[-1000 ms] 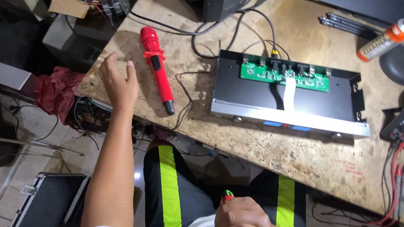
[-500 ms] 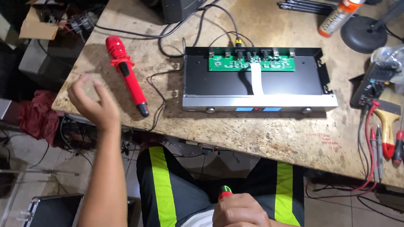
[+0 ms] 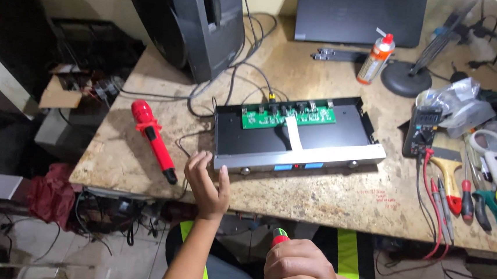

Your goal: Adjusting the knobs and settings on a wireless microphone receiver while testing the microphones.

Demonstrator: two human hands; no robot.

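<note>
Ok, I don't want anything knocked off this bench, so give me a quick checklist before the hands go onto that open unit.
1. Left hand free: ok, open, fingers spread at the front left corner of the open unit.
2. Right hand grip: ok, closed on a red-tipped tool, below the table edge.
3. Lid off, green circuit board exposed: ok.
4. Cables unplugged at the back: not ok, wires still run to the rear connectors.
5. Red microphone out of the way: ok, lying left of the unit, apart from it.
6. Power off: cannot tell.
</note>
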